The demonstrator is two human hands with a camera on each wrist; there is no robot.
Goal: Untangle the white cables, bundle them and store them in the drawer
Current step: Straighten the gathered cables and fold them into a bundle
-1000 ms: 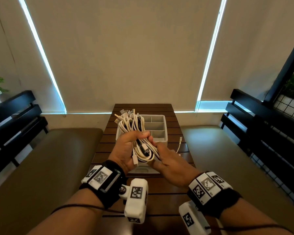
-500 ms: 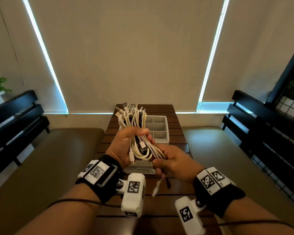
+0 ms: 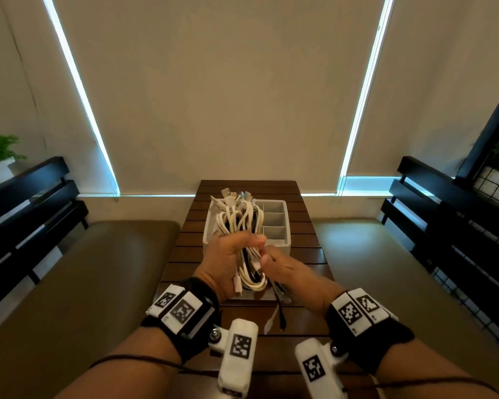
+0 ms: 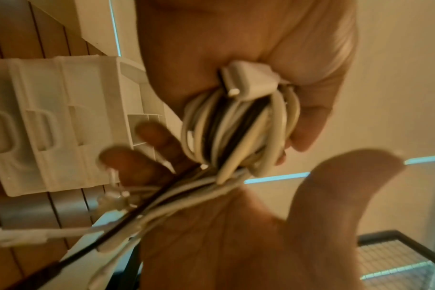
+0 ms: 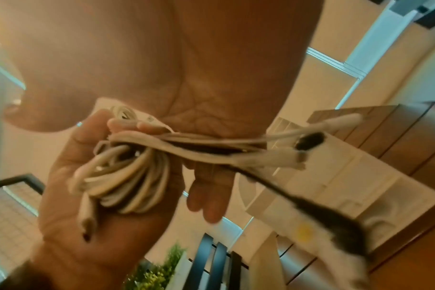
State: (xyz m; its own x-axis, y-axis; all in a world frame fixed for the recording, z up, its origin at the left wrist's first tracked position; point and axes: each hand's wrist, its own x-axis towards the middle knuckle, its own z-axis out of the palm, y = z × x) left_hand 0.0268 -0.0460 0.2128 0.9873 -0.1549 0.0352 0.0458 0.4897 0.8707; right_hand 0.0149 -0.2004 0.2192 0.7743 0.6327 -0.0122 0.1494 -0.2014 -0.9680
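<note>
In the middle of the frame, the left hand [image 3: 228, 262] squeezes the white cables [image 3: 244, 223] into one bunch so they stay together. The right hand [image 3: 293, 276] pinches loose ends to wrap them.

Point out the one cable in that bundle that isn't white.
The black cable: it hangs below the right hand, ending in a dark plug, while the other cables are white.

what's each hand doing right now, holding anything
Left hand: closed, gripping the cable bundle.
Right hand: fingers closed on loose cable ends trailing from the bundle.
</note>
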